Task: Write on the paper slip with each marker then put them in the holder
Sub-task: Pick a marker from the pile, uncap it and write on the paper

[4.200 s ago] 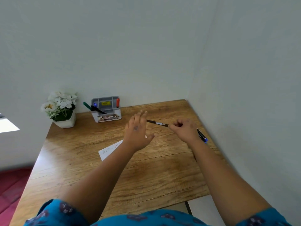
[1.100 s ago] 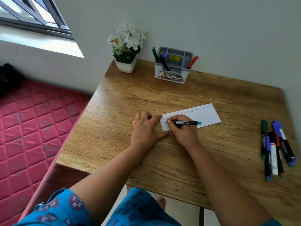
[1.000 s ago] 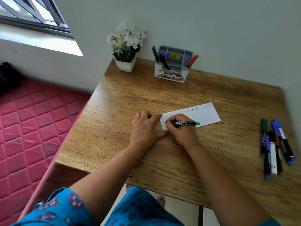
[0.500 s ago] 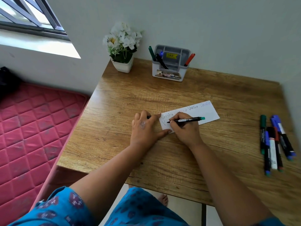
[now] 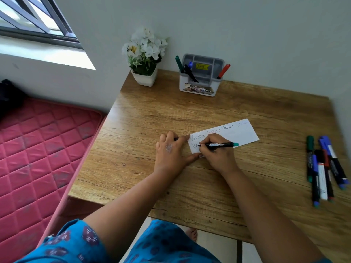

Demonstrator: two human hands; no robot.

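right hand (image 5: pixel 216 154) gripping marker (image 5: pixel 221 144), on paper slip (image 5: pixel 239 133)

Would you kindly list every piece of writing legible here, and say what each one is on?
"Varsha" repeated along the top of the paper slip; later copies fainter.
"Va", unfinished, at the tip of the marker in the right hand.
"OP" on the holder front label; rest blurred.
Yellow holder sticker and marker prints: unreadable.

Right hand (image 5: pixel 216 156) covers the paper slip's (image 5: pixel 241 134) lower left; marker (image 5: pixel 220 144) tip hidden behind fingers. Holder (image 5: pixel 199 88) label unreadable. Window (image 5: pixel 32 21) cut off by frame edge.
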